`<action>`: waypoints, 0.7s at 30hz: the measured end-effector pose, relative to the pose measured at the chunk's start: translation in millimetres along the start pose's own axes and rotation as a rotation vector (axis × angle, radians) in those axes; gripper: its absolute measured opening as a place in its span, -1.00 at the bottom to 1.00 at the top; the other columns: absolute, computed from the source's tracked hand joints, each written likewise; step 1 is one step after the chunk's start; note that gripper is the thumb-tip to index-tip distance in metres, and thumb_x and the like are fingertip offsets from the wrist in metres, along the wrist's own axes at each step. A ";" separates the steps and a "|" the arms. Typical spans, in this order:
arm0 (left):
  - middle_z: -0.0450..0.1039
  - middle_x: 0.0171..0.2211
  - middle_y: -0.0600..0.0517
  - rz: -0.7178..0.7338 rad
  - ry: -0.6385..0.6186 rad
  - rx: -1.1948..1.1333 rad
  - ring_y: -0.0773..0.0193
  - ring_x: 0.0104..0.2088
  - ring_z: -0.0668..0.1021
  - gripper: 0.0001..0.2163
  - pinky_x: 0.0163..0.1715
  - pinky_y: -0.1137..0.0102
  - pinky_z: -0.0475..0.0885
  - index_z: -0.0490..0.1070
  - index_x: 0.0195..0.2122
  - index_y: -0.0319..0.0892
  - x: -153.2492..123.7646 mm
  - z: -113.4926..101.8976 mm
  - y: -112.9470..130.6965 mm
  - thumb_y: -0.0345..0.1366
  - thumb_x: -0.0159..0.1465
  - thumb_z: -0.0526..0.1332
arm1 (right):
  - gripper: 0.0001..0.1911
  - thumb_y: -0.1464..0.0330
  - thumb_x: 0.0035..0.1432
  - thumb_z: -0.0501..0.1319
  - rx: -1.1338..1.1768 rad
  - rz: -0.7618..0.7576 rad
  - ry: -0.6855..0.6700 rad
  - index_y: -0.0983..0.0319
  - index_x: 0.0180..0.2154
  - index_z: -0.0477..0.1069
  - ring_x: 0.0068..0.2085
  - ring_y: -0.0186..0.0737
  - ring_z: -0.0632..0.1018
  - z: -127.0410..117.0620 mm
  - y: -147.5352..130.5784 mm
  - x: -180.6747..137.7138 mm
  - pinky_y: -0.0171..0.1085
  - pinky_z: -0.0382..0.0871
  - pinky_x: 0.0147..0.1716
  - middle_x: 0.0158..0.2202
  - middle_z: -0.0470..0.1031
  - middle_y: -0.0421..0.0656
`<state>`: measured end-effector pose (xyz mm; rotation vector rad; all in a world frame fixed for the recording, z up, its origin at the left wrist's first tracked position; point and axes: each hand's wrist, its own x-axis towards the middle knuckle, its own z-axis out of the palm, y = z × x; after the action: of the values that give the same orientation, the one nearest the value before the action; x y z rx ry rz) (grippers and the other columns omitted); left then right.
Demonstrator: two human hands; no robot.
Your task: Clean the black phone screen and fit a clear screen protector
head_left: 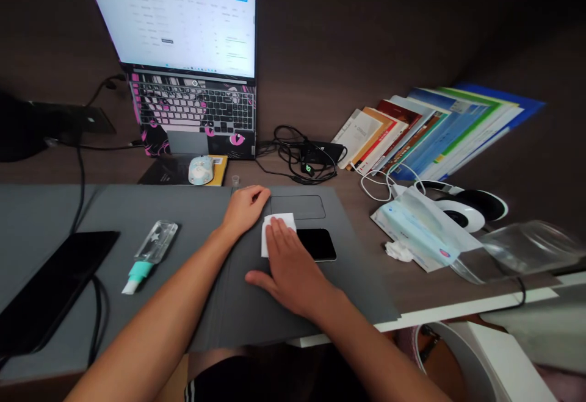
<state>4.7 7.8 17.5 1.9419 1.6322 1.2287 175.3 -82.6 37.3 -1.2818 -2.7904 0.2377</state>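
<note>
My right hand (293, 262) lies flat with its fingers stretched out on a folded white tissue (284, 218), its thumb spread to the left. A smartphone (318, 244) with a dark screen lies on the grey desk mat (247, 323); the tissue and hand cover its left part. Just behind, my left hand (245, 210) rests on the mat with its fingers curled under, so whatever they may hold is hidden. Beside that hand is a thin dark rounded-rectangle outline (300, 207). A clear spray bottle with a mint-green top (153, 246) lies left of my forearm.
An open laptop (196, 106) stands behind a mouse (201, 170). Cables (304, 155) and leaning books (412, 133) line the back. At right are a tissue pack (416, 231), a crumpled tissue (399, 251), headphones (467, 210) and a clear bottle (531, 246). A black tablet-like slab (55, 292) lies left.
</note>
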 end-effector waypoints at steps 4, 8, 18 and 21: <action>0.59 -0.40 0.01 -0.008 -0.005 -0.004 0.19 -0.38 0.55 -0.66 -0.32 0.36 0.34 0.57 -0.33 -0.15 -1.3 -0.7 0.3 -0.12 0.40 0.07 | 0.07 -0.20 0.31 -0.02 0.054 -0.127 -0.017 0.63 0.38 0.00 0.47 0.20 -0.12 5.1 -6.3 -13.0 0.05 -0.10 0.44 0.45 -0.17 0.32; 0.61 -0.38 0.01 -0.010 -0.014 0.001 0.17 -0.38 0.55 -0.66 -0.32 0.35 0.35 0.57 -0.32 -0.14 -2.7 -1.5 1.2 -0.10 0.39 0.07 | 0.00 -0.20 0.33 -0.05 0.108 -0.158 -0.028 0.49 0.42 -0.04 0.48 0.09 -0.15 4.1 -1.6 -36.8 0.03 -0.08 0.44 0.47 -0.17 0.17; 0.60 -0.39 0.00 0.012 -0.048 0.005 0.17 -0.38 0.56 -0.65 -0.33 0.36 0.33 0.56 -0.34 -0.15 -4.7 -1.7 4.8 -0.11 0.39 0.06 | -0.14 -0.05 0.41 -0.01 0.074 -0.028 -0.051 0.35 0.46 -0.17 0.48 0.04 -0.11 -13.8 43.9 -80.0 0.08 0.01 0.42 0.49 -0.21 0.08; 0.60 -0.39 0.00 0.019 -0.045 0.005 0.17 -0.37 0.56 -0.66 -0.32 0.36 0.34 0.57 -0.33 -0.15 -5.2 -2.3 5.4 -0.13 0.40 0.07 | -0.15 0.02 0.42 0.04 0.057 -0.011 -0.033 0.27 0.47 -0.30 0.48 0.02 -0.11 -13.2 56.0 -86.5 0.07 0.02 0.41 0.49 -0.22 0.03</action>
<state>6.5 0.7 20.5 1.9784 1.5993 1.1801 275.2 -110.7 41.7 -1.2612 -2.7950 0.3383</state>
